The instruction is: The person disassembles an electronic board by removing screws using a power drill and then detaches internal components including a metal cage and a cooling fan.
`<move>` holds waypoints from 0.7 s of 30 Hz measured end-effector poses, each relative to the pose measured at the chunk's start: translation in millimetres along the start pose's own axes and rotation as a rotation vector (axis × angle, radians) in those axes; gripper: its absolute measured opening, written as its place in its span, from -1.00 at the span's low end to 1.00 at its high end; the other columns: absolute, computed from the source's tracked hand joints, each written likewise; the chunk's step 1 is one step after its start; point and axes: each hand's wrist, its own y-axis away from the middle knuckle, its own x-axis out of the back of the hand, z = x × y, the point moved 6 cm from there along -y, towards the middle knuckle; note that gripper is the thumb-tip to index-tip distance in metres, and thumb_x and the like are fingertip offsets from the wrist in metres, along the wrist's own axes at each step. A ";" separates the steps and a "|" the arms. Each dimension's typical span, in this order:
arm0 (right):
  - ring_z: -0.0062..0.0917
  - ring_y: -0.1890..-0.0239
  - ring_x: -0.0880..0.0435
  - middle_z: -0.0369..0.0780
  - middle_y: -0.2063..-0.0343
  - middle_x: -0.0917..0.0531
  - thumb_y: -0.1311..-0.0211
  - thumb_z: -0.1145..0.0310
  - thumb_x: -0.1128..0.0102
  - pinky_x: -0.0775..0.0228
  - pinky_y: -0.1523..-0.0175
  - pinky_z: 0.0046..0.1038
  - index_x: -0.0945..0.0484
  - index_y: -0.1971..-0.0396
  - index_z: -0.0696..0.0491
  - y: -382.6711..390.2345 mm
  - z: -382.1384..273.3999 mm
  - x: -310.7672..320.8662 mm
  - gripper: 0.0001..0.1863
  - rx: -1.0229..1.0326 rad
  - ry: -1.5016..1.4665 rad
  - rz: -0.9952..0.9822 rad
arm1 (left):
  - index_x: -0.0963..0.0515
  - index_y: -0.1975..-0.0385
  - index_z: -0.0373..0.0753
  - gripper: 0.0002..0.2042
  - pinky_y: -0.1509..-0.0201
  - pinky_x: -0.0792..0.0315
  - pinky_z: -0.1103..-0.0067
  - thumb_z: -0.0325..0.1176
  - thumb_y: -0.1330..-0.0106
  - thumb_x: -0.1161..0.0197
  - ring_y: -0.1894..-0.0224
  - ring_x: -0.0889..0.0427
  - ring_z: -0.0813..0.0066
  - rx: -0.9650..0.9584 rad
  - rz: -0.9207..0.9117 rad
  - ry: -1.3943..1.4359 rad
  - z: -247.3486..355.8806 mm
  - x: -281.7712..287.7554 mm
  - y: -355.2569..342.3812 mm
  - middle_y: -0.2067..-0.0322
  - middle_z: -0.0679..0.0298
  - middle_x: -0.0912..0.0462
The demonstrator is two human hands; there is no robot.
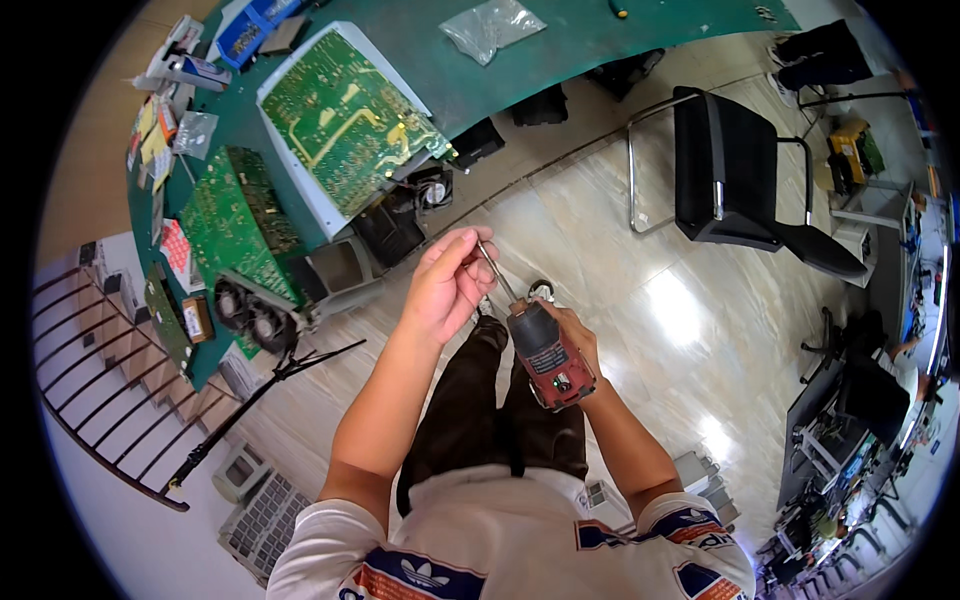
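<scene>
My right hand (578,345) grips a red and black electric screwdriver (546,352), held over my lap with its long metal bit (494,268) pointing up and away. My left hand (447,283) pinches the far end of that bit between fingers and thumb. Both hands hover above my dark trousers and the shiny tiled floor, a little to the right of the green workbench (520,60).
On the workbench lie two large green circuit boards (345,115) (232,222), a clear plastic bag (492,24), small boxes and paper labels. Black fans and parts hang at the bench edge (400,215). A black chair (735,175) stands right. A staircase railing runs lower left.
</scene>
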 end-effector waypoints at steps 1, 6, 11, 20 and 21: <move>-0.29 0.17 -0.65 -0.10 0.07 -0.67 0.13 0.48 -0.45 -0.41 -0.02 -0.36 -0.43 -0.19 0.19 -8.6 16.0 -0.6 -0.26 0.000 -0.026 -0.008 | -0.53 0.07 -0.32 -0.75 0.40 -0.45 0.63 -0.26 -0.47 -0.09 0.48 -0.57 0.61 -0.005 -0.004 0.015 -4.3 6.5 -14.3 0.35 0.24 -0.64; -0.49 0.04 -0.63 -0.20 0.07 -0.65 0.12 0.58 -0.46 -0.46 -0.07 -0.55 -0.48 -0.17 0.15 -34.6 97.6 -3.0 -0.29 -0.110 -0.050 -0.053 | -0.53 0.05 -0.34 -0.72 0.38 -0.40 0.64 -0.24 -0.48 -0.08 0.46 -0.54 0.65 -0.056 -0.041 0.068 -22.7 29.4 -72.5 0.33 0.26 -0.63; -0.49 0.06 -0.64 -0.17 0.09 -0.65 0.18 0.49 -0.59 -0.48 -0.07 -0.54 -0.46 -0.15 0.18 -60.6 144.4 -11.3 -0.23 0.002 0.029 -0.017 | -0.52 0.05 -0.34 -0.71 0.30 -0.41 0.61 -0.22 -0.48 -0.07 0.40 -0.51 0.67 -0.119 -0.060 0.065 -25.0 42.3 -109.3 0.29 0.27 -0.62; -0.47 0.04 -0.68 -0.21 0.05 -0.66 0.15 0.36 -0.57 -0.50 -0.11 -0.48 -0.43 -0.20 0.11 -108.4 188.1 -30.2 -0.19 0.071 0.158 -0.029 | -0.51 0.00 -0.38 -0.70 0.31 -0.44 0.62 -0.28 -0.44 -0.11 0.38 -0.53 0.57 -0.473 0.270 -0.523 -8.4 89.7 -108.4 0.29 0.16 -0.65; -0.48 0.05 -0.69 -0.20 0.05 -0.66 0.14 0.37 -0.57 -0.50 -0.11 -0.49 -0.43 -0.20 0.11 -112.1 194.2 -33.1 -0.21 0.097 0.158 -0.023 | -0.54 0.05 -0.36 -0.76 0.39 -0.40 0.67 -0.37 -0.41 -0.16 0.40 -0.51 0.61 -0.623 0.370 -0.696 4.5 93.9 -96.1 0.33 0.20 -0.64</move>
